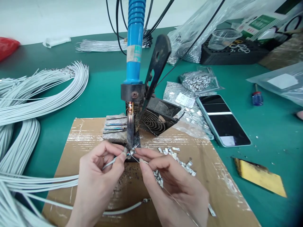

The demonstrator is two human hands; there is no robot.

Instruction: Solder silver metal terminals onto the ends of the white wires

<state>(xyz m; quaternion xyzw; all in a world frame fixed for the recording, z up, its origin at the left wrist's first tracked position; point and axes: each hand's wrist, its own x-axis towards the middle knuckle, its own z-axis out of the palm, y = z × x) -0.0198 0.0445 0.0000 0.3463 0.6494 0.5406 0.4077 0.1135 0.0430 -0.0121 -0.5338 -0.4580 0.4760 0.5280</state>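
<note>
- No word or number can be read with certainty.
- White rectangular paper label [185,100] on a clear plastic bag of flat silvery pieces [170,90]: printed lines, too small to read.
- Teal-and-white wrapped sticker [133,53] on the ribbed blue cylindrical soldering-iron handle [136,28]: faint marks, illegible.
- Green-and-white printed packaging [264,23] toward the far right corner of the smooth green surface [106,78]: lettering on its green panel, blurred beyond reading.
</note>
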